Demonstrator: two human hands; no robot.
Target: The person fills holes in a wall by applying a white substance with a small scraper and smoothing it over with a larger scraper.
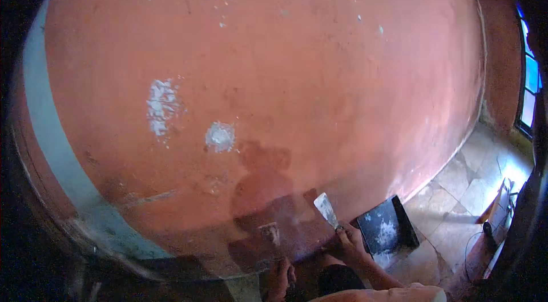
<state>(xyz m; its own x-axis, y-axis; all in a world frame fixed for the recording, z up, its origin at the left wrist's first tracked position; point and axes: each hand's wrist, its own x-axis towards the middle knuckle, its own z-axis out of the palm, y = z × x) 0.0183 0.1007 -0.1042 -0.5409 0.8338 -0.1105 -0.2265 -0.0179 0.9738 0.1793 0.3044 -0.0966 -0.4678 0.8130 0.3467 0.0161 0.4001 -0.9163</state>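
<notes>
My right hand is closed round the handle of a putty knife. Its pale, smeared blade points up and left, close to the lower wall. Lower and to the left, my left hand is in shadow with its fingers curled. Above it, a dim flat scraper with whitish marks appears to be in its grip; its handle is hard to make out. Just right of my right hand lies a black tray smeared with white paste. The reddish wall bears a white textured patch and a smaller round one.
A pale vertical stripe runs down the wall's left side. Stone-tiled floor lies at right. A wooden object with a dark cable sits there, below a window. My shadow falls on the lower wall.
</notes>
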